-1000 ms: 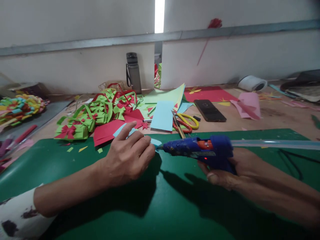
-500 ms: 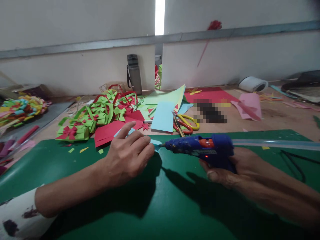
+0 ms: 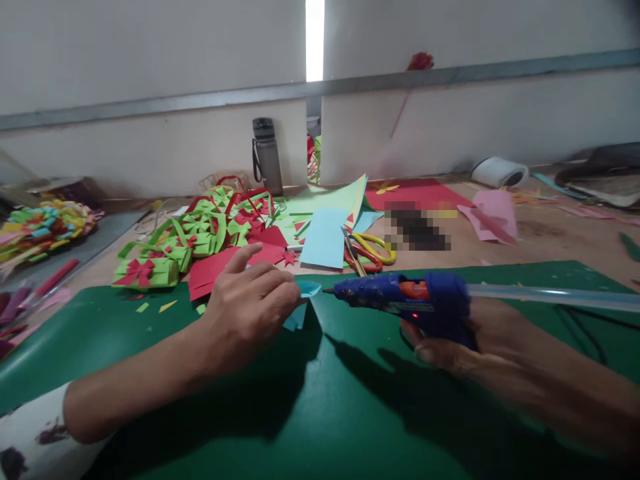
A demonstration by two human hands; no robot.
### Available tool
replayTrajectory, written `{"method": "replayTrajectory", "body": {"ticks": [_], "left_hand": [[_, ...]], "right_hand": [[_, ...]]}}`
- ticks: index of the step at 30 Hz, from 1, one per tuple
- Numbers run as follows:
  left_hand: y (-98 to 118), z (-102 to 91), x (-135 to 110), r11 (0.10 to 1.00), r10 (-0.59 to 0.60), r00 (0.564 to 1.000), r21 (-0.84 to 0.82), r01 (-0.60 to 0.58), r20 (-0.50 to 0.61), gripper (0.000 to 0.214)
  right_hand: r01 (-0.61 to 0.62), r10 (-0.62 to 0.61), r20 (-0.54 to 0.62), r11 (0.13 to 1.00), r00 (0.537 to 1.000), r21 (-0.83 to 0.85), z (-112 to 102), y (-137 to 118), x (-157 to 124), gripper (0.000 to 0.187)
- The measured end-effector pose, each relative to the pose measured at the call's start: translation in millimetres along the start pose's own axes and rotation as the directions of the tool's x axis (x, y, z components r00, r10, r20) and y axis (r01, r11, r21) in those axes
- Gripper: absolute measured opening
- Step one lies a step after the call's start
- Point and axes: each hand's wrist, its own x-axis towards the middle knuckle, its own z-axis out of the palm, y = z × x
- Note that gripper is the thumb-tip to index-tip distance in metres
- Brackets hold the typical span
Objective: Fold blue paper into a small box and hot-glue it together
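My left hand (image 3: 253,307) is closed in a pinch on a folded piece of light blue paper (image 3: 309,289), its index finger lifted. Part of the paper is hidden behind the fingers. In my right hand (image 3: 450,347) is a blue hot glue gun (image 3: 400,293) with a small red light lit on its side. The gun points left, and its tip is close beside the paper's right end. A long clear glue stick (image 3: 550,295) sticks out of the gun's back. Beneath both hands lies a green mat (image 3: 345,400).
Behind the mat are green paper baskets (image 3: 150,270) with red bows, red paper sheets (image 3: 213,270), a blue card (image 3: 324,238) and scissors (image 3: 373,250). A grey bottle (image 3: 269,160) stands by the wall. Pink paper (image 3: 493,217) lies at right, a paper roll (image 3: 500,172) behind it.
The glue gun's tip has come slightly away from the paper. My left hand has shifted a little left and turned the paper, so more of its fold shows below the fingers.
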Motion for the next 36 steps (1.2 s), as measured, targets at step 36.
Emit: {"method": "replayTrajectory", "body": {"ticks": [36], "left_hand": [[21.5,-9.2,6.6,0.950,-0.196,0.947,-0.287,0.119,-0.254,0.015]], "right_hand": [[0.202,-0.333,-0.392,0.918,0.857,-0.340,7.0,-18.3,16.5,0.025]]}}
